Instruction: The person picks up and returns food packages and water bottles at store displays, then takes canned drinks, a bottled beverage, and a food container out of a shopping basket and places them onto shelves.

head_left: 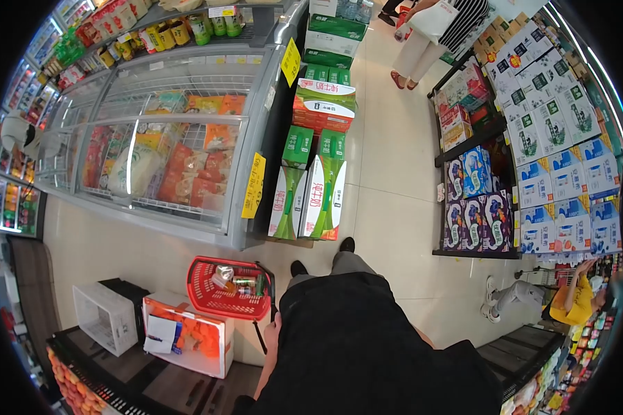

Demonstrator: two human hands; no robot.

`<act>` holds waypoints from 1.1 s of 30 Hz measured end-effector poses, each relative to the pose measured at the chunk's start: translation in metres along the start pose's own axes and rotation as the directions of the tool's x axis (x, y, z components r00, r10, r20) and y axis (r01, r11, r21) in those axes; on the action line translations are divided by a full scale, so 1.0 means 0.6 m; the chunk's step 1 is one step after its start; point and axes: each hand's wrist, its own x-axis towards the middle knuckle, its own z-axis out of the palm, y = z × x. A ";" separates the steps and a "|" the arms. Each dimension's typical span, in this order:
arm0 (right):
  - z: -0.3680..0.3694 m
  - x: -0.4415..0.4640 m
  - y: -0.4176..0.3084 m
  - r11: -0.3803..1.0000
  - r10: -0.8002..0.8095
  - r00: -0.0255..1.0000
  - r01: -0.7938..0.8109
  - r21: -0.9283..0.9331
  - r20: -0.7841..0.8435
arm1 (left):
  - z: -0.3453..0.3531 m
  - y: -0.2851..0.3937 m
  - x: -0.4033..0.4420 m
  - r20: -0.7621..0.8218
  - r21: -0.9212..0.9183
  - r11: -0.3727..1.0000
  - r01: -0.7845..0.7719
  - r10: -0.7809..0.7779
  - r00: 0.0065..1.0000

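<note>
My left hand (273, 333) is closed around the black handle of a red shopping basket (218, 304), which hangs at my left side. Inside the basket lie a few small packaged items (246, 282), too small to name. Of my right arm only a strip of skin shows beside my black top; the right hand itself is hidden. Just ahead of my feet stand green and white milk cartons (324, 200), with a glass-topped freezer (239, 187) of bagged food to their left.
Shelves of stacked drink boxes (554, 176) line the right side. A person in yellow (573, 304) is at the lower right; another in a striped top (464, 28) stands farther up the aisle. A white crate (104, 318) and an open box (187, 332) sit left.
</note>
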 end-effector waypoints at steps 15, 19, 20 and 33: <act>-0.229 0.210 -0.169 0.993 0.019 0.998 -0.025 0.119 0.052 | 0.188 0.082 -0.074 -0.008 0.013 0.986 0.166 -0.166 0.986; -0.341 0.299 -0.209 0.986 0.034 0.997 -0.045 0.163 0.071 | 0.277 0.143 -0.128 0.032 0.073 0.943 0.325 -0.328 0.944; -0.365 0.313 -0.212 0.984 0.045 0.996 -0.058 0.167 0.080 | 0.291 0.158 -0.147 0.018 0.046 0.938 0.343 -0.344 0.939; -0.502 0.500 -0.357 0.997 -0.046 0.973 0.032 0.067 0.228 | 0.451 0.356 -0.198 0.755 -0.066 0.628 0.776 -0.477 0.450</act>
